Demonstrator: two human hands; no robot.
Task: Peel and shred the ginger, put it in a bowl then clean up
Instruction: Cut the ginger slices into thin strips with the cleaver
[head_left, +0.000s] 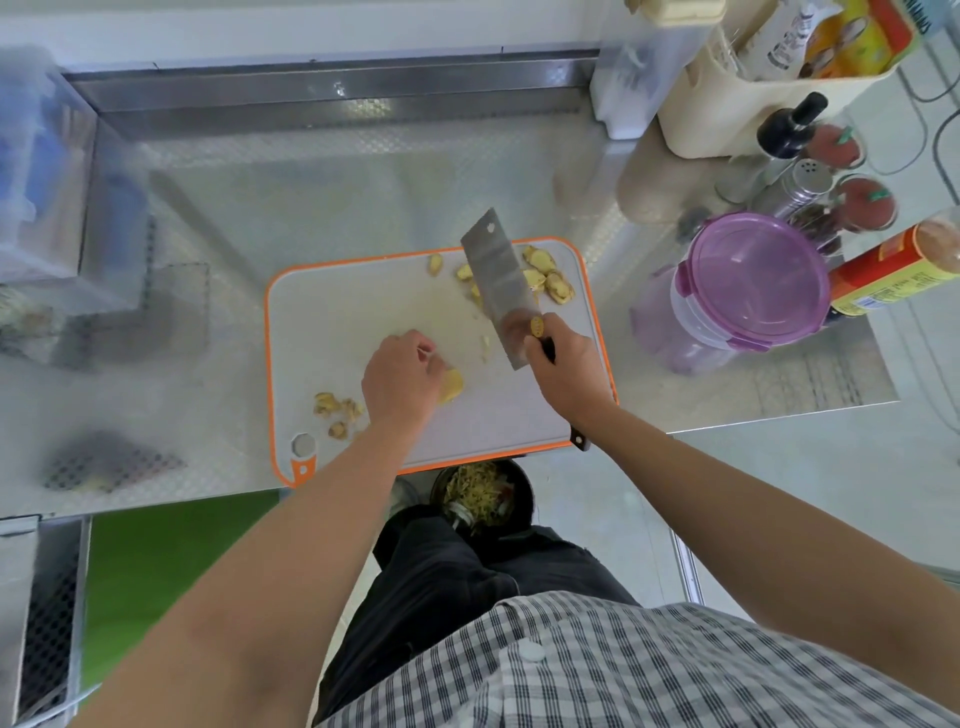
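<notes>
Head view: my right grip (566, 369) is wrapped round the handle of the cleaver (498, 280), whose blade is tilted over the cutting board (363, 312). My left grip (402, 382) curls over a pale ginger piece (452, 387), pinning it to the board on the table (208, 234). Offcuts (545, 278) lie at the far corner. I judge slicing is in hand; next, the blade must come down just beside my fingers.

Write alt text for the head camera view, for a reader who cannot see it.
From above, a person's left hand holds a pale ginger piece on an orange-rimmed cutting board while the right hand grips a cleaver beside it. Ginger trimmings lie near the board's far edge and its near left corner; a purple-lidded container stands to the right.
</notes>
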